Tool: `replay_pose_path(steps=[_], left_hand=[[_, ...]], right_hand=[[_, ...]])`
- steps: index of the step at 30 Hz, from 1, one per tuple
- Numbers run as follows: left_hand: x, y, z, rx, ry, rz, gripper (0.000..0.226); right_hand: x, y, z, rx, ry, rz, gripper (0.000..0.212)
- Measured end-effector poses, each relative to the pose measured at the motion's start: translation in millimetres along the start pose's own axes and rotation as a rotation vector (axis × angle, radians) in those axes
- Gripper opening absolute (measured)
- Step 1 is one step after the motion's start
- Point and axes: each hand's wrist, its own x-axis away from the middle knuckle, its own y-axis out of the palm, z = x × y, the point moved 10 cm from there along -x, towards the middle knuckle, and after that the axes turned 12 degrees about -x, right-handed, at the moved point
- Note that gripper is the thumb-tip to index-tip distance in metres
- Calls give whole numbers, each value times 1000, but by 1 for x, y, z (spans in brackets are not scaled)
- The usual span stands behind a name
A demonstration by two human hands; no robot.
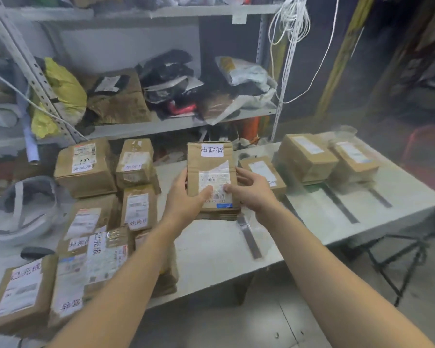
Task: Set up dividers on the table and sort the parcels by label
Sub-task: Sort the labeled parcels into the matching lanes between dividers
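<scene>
Brown cardboard parcel (pixel 211 177) at frame centre in the head view, the only view. It has a handwritten tag at its far end and a printed label nearer the person, and its long axis runs 12 to 6 o'clock.

Left hand (pixel 186 197) at its 8 o'clock: grip closed on the parcel, thumb on the label, fingers round the left edge. Right hand (pixel 251 189) at 4 o'clock: thumb on the label, fingers curled past the right edge, also gripping.

Layered edges show under the parcel's near end; cannot tell if it rests on another or is clear of the worktop (pixel 211 247).

Nearest divider strip (pixel 249 237) lies at 5 o'clock, near the parcel, and a second strip (pixel 339 204) lies at 3 o'clock. The unsorted boxes (pixel 86 167) sit at 9 o'clock.

Judgement: any bay change goes rightward, across the axis, and the right hand is nearer.
</scene>
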Motion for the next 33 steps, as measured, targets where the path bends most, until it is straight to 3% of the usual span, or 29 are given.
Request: replay_pose_path(steps=[6,9,14,20,33], left_hand=[[-33,74,25,62,-15,-77,52],[-60,104,24,79,-35,-87,62],[-117,147,13,111,-71,-107,47],[-166,199,-2,85,-113,-196,62],[-196,252,-16,-52,-220,-170,60]], right_hand=[[-34,-77,-14,37,-26,64,56],[-65,-103,-15,55,-24,112,62],[-123,-132,-23,152,-34,124,63],[-185,-167,-16,244,57,138,62],[-247,-190,10,347,124,-19,64]])
